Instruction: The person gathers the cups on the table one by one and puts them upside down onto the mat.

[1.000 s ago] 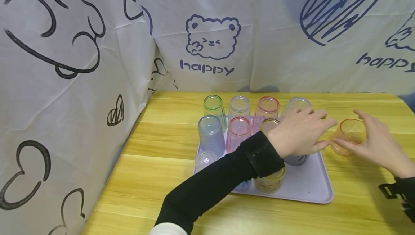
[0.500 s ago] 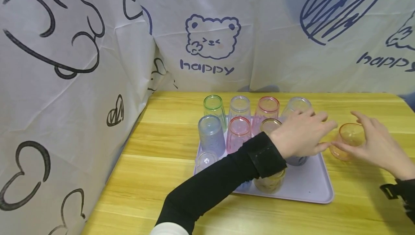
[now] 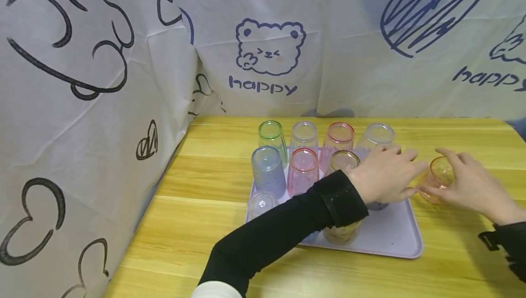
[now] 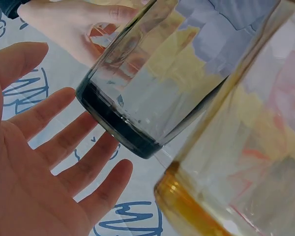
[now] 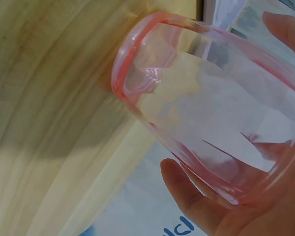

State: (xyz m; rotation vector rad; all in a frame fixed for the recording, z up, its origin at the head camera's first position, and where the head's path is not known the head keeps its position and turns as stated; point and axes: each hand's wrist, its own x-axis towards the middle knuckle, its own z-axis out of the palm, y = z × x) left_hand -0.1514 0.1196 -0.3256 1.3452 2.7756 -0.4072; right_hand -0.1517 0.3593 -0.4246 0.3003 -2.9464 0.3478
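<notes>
My right hand [image 3: 472, 188] grips a clear orange-pink glass [image 3: 441, 171] just off the tray's right edge. In the right wrist view the fingers [image 5: 187, 196] curve around the side of this glass [image 5: 187, 98], its orange-rimmed end close to the wood. My left hand [image 3: 388, 175] is over the right part of the tray, fingers spread, beside a glass with a dark thick edge [image 4: 120, 120]. Fingertips [image 4: 66, 96] come right up to that dark edge in the left wrist view. Nearer the camera there is an amber-edged glass [image 4: 187, 201].
A pale lilac tray [image 3: 394, 234] bears several coloured glasses, among them a green one [image 3: 271, 136], a blue one [image 3: 268, 170] and a pink one [image 3: 303, 175]. The left sleeve [image 3: 279, 225] hides some of them. Printed cloth [image 3: 263, 97] stands behind the wooden table [image 3: 197, 184].
My right hand has moved slightly left and drawn in around the orange-pink glass, which sits a little left and lower. My left hand has shifted slightly right and down.
</notes>
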